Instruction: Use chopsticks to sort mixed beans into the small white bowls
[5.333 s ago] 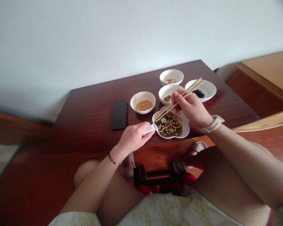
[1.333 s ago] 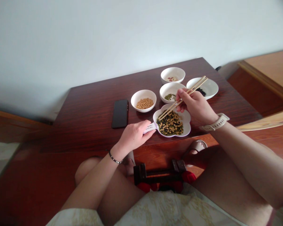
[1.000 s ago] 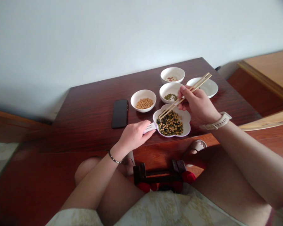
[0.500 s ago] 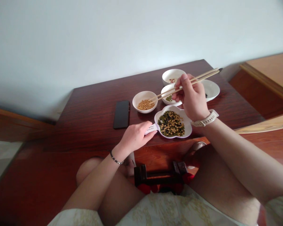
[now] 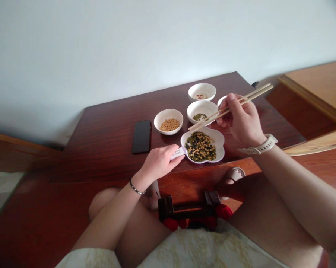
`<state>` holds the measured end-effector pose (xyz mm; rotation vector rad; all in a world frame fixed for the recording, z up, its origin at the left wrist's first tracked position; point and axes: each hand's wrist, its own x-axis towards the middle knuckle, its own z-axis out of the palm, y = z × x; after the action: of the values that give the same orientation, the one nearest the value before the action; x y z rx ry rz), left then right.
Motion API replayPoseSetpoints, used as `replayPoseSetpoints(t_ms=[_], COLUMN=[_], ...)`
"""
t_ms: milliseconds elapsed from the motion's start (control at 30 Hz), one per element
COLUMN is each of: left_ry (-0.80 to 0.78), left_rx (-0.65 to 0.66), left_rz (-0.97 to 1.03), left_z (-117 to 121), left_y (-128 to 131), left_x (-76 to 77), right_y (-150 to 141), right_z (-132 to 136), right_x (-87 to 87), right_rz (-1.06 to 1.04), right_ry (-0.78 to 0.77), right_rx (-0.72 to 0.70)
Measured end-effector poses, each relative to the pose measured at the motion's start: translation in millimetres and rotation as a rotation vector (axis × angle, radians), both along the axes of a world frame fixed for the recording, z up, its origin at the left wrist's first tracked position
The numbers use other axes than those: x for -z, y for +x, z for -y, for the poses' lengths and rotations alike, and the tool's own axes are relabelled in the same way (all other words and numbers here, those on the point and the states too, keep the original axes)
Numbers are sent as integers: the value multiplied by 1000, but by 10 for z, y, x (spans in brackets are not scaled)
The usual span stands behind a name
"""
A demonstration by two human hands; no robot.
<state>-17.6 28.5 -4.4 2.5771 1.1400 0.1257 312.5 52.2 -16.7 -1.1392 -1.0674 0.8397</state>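
My left hand (image 5: 161, 159) is closed round the handle of a white, scalloped dish (image 5: 220, 144) at the table's front edge. Mixed yellow, green and black beans (image 5: 200, 146) lie in it. My right hand (image 5: 242, 117) grips a pair of wooden chopsticks (image 5: 254, 93), their tips just above the dish's far rim. Whether the tips hold a bean is too small to tell. Behind the dish stand a bowl of yellow beans (image 5: 169, 125) and a white bowl (image 5: 190, 111) with green beans. A fourth vessel, another white bowl (image 5: 221, 99), is mostly hidden behind my right hand.
A white bowl (image 5: 202, 89) with a few reddish-brown bits stands at the back. A black phone (image 5: 141, 136) lies left of the bowls on the dark wooden table (image 5: 109, 123). Lighter wooden furniture (image 5: 319, 87) stands at the right, and a wall (image 5: 157, 44) rises behind.
My right hand has moved right and slightly down, taking the chopstick tips out of the yellow-bean bowl to above the dish's rim. My left hand keeps its hold on the handle.
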Motion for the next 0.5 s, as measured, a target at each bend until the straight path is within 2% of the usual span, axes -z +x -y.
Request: replayPoseSetpoints(t_ms=[200,500], left_ry=[6,44], left_rx=[6,11], left_rz=[-2,-25], left_z=[14,51], left_y=[31,70], left_x=[-27,-71], right_y=[170,329], right_z=[242,339], right_x=[-11,5], right_rz=[31,-62], right_ry=[-144,-262], right_rx=[-80,-220])
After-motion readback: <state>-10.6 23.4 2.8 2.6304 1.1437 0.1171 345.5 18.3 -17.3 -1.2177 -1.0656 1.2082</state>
